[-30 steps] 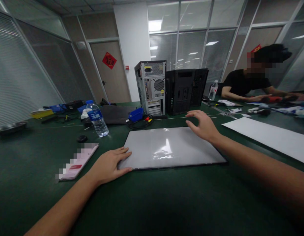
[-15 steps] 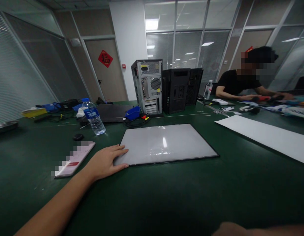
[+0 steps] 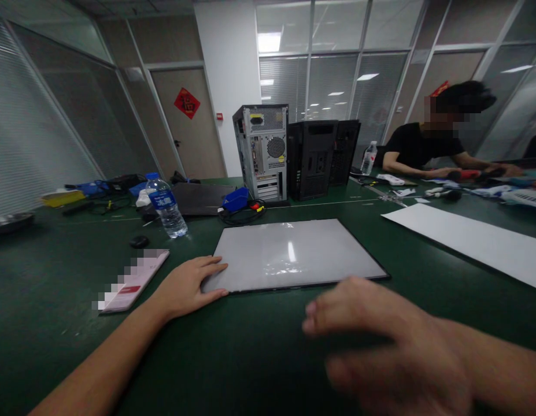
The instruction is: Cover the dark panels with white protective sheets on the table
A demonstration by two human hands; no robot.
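A flat rectangular panel (image 3: 289, 257) with a whitish, glossy face and a thin black frame lies on the green table. Light reflects off its middle, and wrinkled shine shows near its front and back edges. My left hand (image 3: 192, 286) rests at its left end, fingers spread on the face and thumb along the front left corner. My right hand (image 3: 393, 335), blurred by motion, is above the table in front of the panel's right half. Its fingers are bent and its thumb is apart, with nothing visible between them; it does not appear to touch the panel.
A pink-and-white packet (image 3: 135, 283) and a water bottle (image 3: 166, 205) are on the left. Computer towers (image 3: 265, 153) stand behind the panel. A white sheet (image 3: 467, 240) lies on the right. Another person (image 3: 417, 150) works at the far right among tools.
My right hand has come up from the bottom right edge, moving forward and left toward the panel. My left hand stays on the panel's left end.
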